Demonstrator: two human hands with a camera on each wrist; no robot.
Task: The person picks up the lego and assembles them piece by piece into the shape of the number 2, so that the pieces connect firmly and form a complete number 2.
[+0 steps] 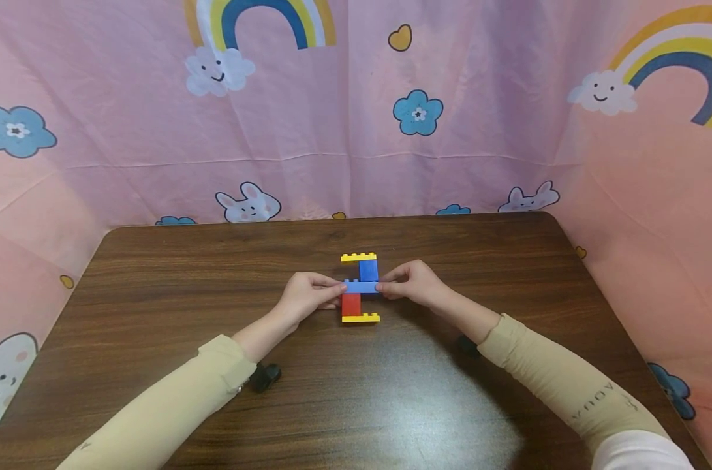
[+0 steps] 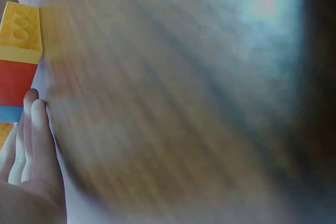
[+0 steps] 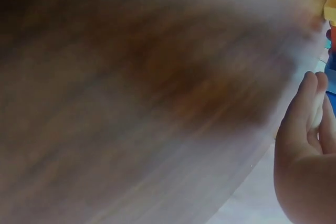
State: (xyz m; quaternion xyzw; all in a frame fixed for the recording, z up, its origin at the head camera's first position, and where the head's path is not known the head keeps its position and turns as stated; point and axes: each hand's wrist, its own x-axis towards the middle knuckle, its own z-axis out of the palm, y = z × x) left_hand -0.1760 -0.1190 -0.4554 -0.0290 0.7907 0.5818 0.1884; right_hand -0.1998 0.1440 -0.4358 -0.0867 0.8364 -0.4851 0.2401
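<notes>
Both hands hold a toy-brick build over the middle of the table. Its centre is a long light blue brick (image 1: 363, 287). My left hand (image 1: 307, 295) pinches the left end of this brick, and my right hand (image 1: 417, 285) pinches the right end. A darker blue brick (image 1: 369, 270) and a yellow brick (image 1: 358, 258) sit on its far side. On the near side are a red brick (image 1: 351, 305) and another yellow brick (image 1: 360, 319). The left wrist view shows the near yellow brick (image 2: 20, 27) with its studs. Few bricks show in the right wrist view, at its edge.
A dark wood table (image 1: 356, 405) spreads under the arms. Pink printed cloth (image 1: 367, 130) hangs behind it and along both sides. A black wrist device (image 1: 265, 377) is under the left wrist, and a dark one (image 1: 468, 346) is under the right.
</notes>
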